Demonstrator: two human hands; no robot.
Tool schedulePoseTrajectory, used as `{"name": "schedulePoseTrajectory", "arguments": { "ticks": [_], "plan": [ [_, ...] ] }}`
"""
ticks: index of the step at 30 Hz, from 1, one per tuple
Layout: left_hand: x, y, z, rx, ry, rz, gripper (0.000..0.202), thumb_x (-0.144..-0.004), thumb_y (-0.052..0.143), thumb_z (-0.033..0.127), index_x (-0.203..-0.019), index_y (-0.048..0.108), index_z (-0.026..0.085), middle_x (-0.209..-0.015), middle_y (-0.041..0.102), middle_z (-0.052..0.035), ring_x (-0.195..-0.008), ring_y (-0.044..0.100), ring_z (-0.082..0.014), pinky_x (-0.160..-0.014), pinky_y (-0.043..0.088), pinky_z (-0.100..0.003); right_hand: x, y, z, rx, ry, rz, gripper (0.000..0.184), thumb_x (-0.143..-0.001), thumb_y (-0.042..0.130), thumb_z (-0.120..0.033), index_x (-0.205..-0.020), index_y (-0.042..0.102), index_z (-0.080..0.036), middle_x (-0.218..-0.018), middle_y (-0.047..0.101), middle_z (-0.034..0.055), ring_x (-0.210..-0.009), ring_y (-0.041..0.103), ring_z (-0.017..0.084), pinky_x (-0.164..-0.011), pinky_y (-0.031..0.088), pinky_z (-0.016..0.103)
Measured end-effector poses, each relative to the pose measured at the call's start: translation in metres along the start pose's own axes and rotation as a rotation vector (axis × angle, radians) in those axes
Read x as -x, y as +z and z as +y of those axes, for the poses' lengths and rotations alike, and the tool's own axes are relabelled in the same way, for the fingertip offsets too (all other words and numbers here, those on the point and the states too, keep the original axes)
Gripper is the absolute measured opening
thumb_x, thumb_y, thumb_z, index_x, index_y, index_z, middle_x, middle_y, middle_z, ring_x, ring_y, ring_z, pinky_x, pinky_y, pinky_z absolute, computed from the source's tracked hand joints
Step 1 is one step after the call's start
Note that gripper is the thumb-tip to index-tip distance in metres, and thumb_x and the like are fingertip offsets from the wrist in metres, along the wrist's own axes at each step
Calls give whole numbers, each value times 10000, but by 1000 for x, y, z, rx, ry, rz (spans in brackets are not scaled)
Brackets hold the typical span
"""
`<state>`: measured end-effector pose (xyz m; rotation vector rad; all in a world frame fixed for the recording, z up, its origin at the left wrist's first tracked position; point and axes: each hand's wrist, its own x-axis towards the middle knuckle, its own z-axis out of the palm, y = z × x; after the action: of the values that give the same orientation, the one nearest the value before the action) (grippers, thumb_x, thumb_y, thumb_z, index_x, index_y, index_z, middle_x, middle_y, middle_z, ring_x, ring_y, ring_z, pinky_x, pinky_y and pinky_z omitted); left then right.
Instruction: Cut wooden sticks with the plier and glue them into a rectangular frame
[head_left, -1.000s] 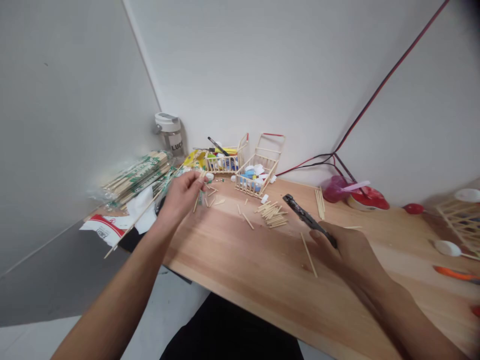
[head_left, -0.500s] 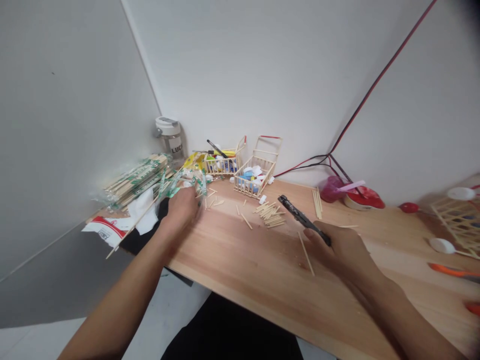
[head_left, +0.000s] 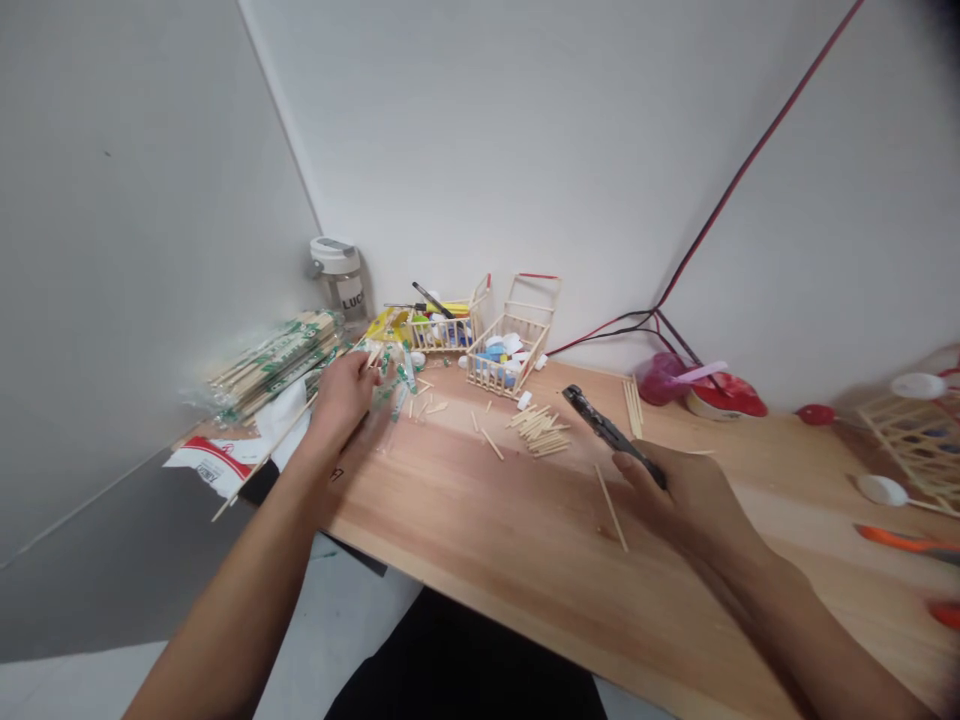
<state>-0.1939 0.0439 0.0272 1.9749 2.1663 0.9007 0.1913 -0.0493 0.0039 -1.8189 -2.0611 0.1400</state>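
My left hand [head_left: 341, 398] is closed around a clear plastic wrapper with green print [head_left: 392, 378], which hangs over the table's left part. Short wooden sticks lie scattered just beyond it. My right hand [head_left: 694, 495] grips black pliers [head_left: 609, 430], their tip pointing up and left. A long loose stick [head_left: 610, 507] lies by that hand's fingers. Farther off stands a small pile of cut sticks [head_left: 538, 431]. Next to it, a stick-built crib [head_left: 511, 345] holds white and blue bottle caps.
A second stick crib [head_left: 448, 332] holds colourful items. A lidded jar [head_left: 339, 277] and wrapped stick bundles [head_left: 274, 365] stand at the wooden table's [head_left: 465, 500] left end. Red and black cables [head_left: 660, 320] run along the wall. Spoons and a stick lattice [head_left: 919, 440] lie right.
My left hand has moved slightly left and toward me, with the wrapper now hanging from it. My right hand and the pliers have barely moved.
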Motion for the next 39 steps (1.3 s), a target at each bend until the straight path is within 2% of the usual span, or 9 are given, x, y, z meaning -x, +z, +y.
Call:
{"name": "schedulePoseTrajectory", "arguments": {
  "ticks": [4, 8, 14, 18, 22, 26, 33, 35, 39],
  "plan": [
    [5, -7, 13, 515, 8, -50, 293, -825, 517, 402, -756, 640, 146, -694, 611, -20, -514, 398, -98, -505, 295, -225, -1, 0, -3, -146, 62, -6, 479, -883, 343, -576, -598, 483, -218, -492, 513, -4, -490, 492, 169, -494, 319, 270],
    [29, -1, 51, 1023, -16, -485, 360, -765, 638, 459, -928, 648, 138, -699, 581, -8, -456, 305, -46, -437, 199, -197, -4, -2, -6, -472, 203, -56, 496, -857, 380, -618, -727, 604, -195, -538, 572, 11, -518, 550, 183, -537, 409, 292],
    [72, 31, 114, 1239, -22, -1000, 346, -781, 657, 443, -897, 649, 117, -636, 531, 16, -423, 276, -13, -423, 129, -192, -3, -4, -15, -945, 192, -79, 428, -817, 551, -578, -916, 620, -167, -578, 495, -20, -530, 505, 145, -508, 398, 269],
    [89, 50, 141, 1257, -27, -1186, 336, -788, 655, 438, -875, 638, 114, -622, 513, 26, -428, 272, -16, -423, 145, -194, 0, -1, -15, -1084, 176, -96, 403, -812, 595, -533, -981, 608, -167, -609, 496, -26, -568, 507, 141, -525, 411, 265],
    [93, 60, 154, 1239, -17, -1227, 350, -762, 677, 444, -852, 654, 107, -625, 528, 21, -430, 288, -18, -422, 169, -194, 1, -4, -16, -994, 232, -74, 334, -804, 610, -501, -758, 578, -172, -620, 539, -3, -573, 512, 137, -519, 416, 259],
    [92, 63, 156, 1222, -12, -1222, 361, -748, 685, 451, -831, 669, 99, -618, 541, 16, -431, 298, -20, -420, 183, -192, 0, -7, -17, -958, 274, 7, 286, -775, 655, -453, -751, 577, -179, -626, 545, -7, -594, 515, 137, -521, 412, 247],
    [82, 51, 126, 1131, -83, -1201, 305, -767, 683, 416, -777, 635, 115, -560, 487, 38, -433, 308, -24, -421, 142, -188, -8, -1, 3, -1331, 280, 226, 245, -755, 729, -352, -701, 550, -194, -619, 491, -31, -600, 480, 117, -565, 416, 249],
    [78, 45, 113, 1116, -115, -1152, 305, -772, 680, 417, -756, 620, 118, -551, 480, 40, -430, 300, -24, -423, 138, -186, -10, -1, 7, -1441, 273, 233, 234, -752, 741, -311, -693, 549, -192, -617, 469, -36, -600, 465, 110, -579, 416, 250],
    [69, 33, 96, 1134, -151, -842, 307, -786, 674, 419, -829, 641, 117, -623, 537, 18, -464, 349, -28, -432, 183, -179, -11, -3, 6, -1466, 256, 218, 195, -756, 744, -280, -734, 571, -192, -640, 474, -34, -608, 465, 110, -574, 405, 251]
  ]
}}
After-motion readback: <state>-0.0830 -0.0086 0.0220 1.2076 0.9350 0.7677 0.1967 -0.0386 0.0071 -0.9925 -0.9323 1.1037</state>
